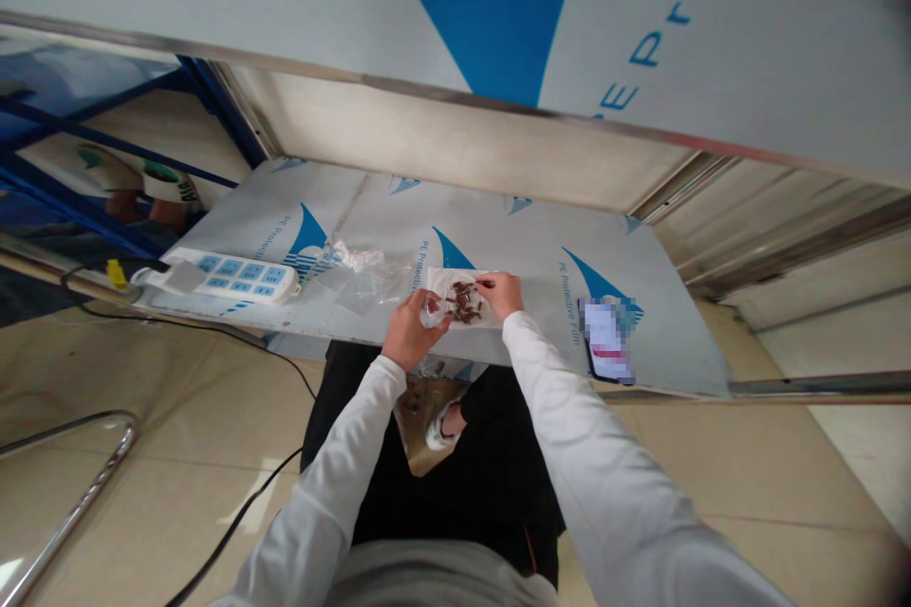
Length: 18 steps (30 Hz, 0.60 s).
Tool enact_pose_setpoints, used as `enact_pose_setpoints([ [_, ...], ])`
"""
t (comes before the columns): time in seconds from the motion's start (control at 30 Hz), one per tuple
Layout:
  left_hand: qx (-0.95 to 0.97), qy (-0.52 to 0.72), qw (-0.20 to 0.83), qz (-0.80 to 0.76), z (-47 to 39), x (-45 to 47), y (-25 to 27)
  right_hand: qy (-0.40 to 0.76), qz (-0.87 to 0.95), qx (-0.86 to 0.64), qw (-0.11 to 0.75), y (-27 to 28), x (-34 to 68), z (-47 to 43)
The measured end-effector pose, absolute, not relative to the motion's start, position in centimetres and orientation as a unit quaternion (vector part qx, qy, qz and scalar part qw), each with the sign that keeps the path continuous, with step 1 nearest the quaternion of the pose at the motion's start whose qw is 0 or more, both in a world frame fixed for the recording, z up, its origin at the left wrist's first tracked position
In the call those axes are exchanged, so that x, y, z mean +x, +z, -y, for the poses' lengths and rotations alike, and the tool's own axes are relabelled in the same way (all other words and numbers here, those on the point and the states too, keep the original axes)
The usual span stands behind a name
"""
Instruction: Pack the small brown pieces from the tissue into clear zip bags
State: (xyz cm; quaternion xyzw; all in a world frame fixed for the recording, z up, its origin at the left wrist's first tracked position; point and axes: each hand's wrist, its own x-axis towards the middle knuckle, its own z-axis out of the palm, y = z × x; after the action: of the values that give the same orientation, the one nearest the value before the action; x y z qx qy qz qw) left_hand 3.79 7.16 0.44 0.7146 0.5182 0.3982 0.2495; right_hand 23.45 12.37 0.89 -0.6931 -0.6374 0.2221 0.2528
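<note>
Right hand (502,294) — by brown pieces (466,303)

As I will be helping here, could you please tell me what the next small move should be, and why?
Probably the right hand should bring a piece from the brown pile to what looks like a clear cup: the right fingers are at the pile's edge, and the left hand holds the cup close beside it.

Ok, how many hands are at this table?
2: the left hand, holding some clear plastic, and the right hand, at the edge of the brown pieces.
</note>
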Motion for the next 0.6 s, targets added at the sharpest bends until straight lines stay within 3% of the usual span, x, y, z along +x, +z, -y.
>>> enact_pose_setpoints([
  [0.1,0.710,0.410,0.252,-0.514,-7.3,4.6,0.8,0.256,0.635,-0.659,0.311,3.6,22.5,-10.6],
  [0.23,0.697,0.442,0.263,-0.499,-7.1,5.8,2.0,0.395,0.650,-0.535,0.368,7.6,20.9,-7.8],
  [0.6,0.672,0.482,0.269,-0.494,-6.2,7.0,5.0,0.480,0.646,-0.496,0.326,12.0,21.2,-7.3],
])
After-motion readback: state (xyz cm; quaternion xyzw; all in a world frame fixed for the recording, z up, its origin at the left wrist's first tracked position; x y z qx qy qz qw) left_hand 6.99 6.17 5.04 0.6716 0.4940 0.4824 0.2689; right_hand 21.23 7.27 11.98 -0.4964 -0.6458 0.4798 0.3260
